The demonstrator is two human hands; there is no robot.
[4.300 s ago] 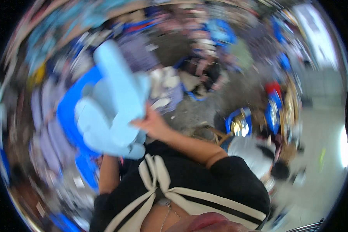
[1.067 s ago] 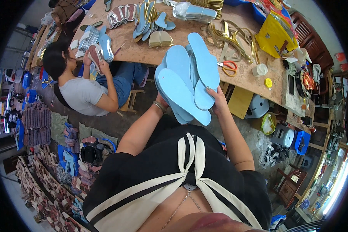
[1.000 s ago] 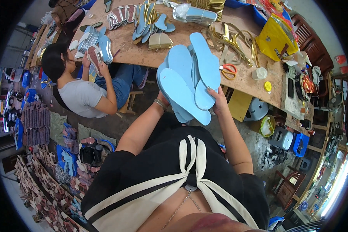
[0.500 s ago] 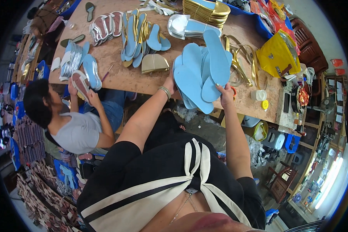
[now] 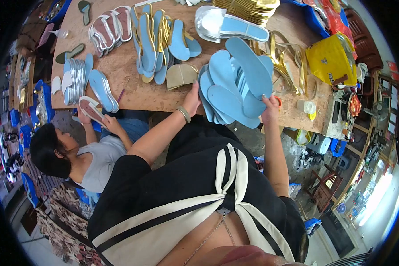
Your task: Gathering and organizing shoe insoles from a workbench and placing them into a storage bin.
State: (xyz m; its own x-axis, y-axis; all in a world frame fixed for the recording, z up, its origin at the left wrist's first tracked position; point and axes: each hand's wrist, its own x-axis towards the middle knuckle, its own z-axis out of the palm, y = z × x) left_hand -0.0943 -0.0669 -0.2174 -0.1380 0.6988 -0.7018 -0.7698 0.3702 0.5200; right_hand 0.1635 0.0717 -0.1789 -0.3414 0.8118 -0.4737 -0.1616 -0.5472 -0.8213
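Note:
A fanned pile of light-blue insoles (image 5: 228, 97) lies between my two hands at the table's near edge. My left hand (image 5: 192, 101), with a bangle at the wrist, is closed on the pile's left edge; its fingers are partly hidden beneath. At the right edge, my right hand (image 5: 271, 110) pinches an insole, thumb on top. One insole (image 5: 249, 62) lies slantwise over the others. Just beyond my left hand sits a bundle of tan pieces (image 5: 181, 76), tied round. Farther off is a silver-edged bundle of blue soles (image 5: 244, 28).
At my left a seated co-worker holds a brown, white-edged sole (image 5: 91, 110). Gold-edged blue soles (image 5: 148, 44) and silver-edged stacks (image 5: 75, 80) stand on the wooden table (image 5: 133, 95). Gold straps (image 5: 283, 66), a yellow bag (image 5: 332, 60) and a small jar (image 5: 306, 106) lie to the right.
The view has shifted, and the table's things appear lower and larger. Both hands still hold the insole pile, now spread slightly wider. The co-worker's head has turned and sits lower in view.

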